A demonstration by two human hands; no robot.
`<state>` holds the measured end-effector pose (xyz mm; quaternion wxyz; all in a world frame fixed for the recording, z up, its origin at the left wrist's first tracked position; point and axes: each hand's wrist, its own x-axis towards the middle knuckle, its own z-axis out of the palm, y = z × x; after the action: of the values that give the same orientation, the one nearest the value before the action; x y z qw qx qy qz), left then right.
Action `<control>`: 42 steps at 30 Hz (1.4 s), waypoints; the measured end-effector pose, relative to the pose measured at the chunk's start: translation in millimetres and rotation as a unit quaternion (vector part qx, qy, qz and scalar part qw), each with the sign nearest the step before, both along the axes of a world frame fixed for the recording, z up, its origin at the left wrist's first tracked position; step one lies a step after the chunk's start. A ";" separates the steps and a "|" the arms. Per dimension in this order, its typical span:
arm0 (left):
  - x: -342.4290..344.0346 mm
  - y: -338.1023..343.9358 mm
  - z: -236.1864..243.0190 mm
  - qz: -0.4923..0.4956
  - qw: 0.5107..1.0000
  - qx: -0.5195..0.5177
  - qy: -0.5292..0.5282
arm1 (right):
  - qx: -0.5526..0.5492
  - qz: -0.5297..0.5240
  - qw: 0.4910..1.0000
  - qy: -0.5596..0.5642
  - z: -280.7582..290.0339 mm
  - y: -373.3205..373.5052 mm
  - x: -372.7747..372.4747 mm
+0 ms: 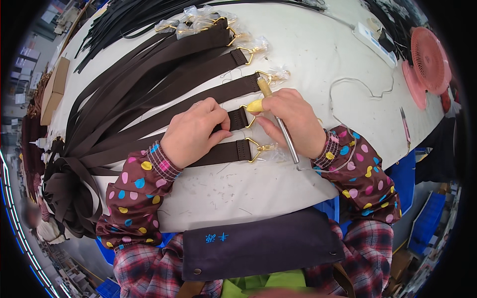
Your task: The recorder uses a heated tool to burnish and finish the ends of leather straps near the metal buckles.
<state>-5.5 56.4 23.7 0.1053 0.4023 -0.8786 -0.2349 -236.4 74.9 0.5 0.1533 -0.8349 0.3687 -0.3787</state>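
Webbing straps (233,85) spread over the bench (258,196) from a heap (69,191) at eight o'clock, passing under the left hand (191,130) near the centre, their clasps (267,148) ranged from the right hand (293,116) toward twelve. A desk fan (428,62) stands at two, a cardboard box (55,92) at ten.

A pale worktop (278,193) is spread with dark brown straps (211,90), tipped with gold-coloured metal fittings (266,147) partly wrapped in clear plastic (279,155). Thin black strips (117,26) are heaped at the far left. A white power strip (373,43), a pink fan (430,60) and a slim pink tool (405,122) are set at right.
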 end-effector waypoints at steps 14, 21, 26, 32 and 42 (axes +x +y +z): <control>9.2 -10.9 -4.5 -0.013 0.996 -0.092 -0.004 | -0.054 -0.004 0.998 0.033 -4.1 -3.3 -13.6; -10.1 11.3 -5.4 0.040 0.991 -0.131 -0.016 | -0.046 -0.024 0.997 0.049 0.9 -0.7 -21.0; -7.6 6.4 -13.1 0.020 0.997 -0.065 0.022 | -0.021 -0.021 0.998 0.060 -0.2 -1.1 -22.1; -9.7 -7.7 -7.9 0.034 0.988 0.134 0.073 | -0.035 -0.026 0.998 0.054 2.2 0.1 -16.6; -4.6 -15.7 -9.9 -0.026 0.984 0.155 0.089 | 0.306 0.007 0.930 -0.202 9.1 5.7 11.7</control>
<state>-10.1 40.7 13.8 0.1133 0.3682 -0.8289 -0.4055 -224.7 80.7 9.6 0.4751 -0.6561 0.4220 -0.4072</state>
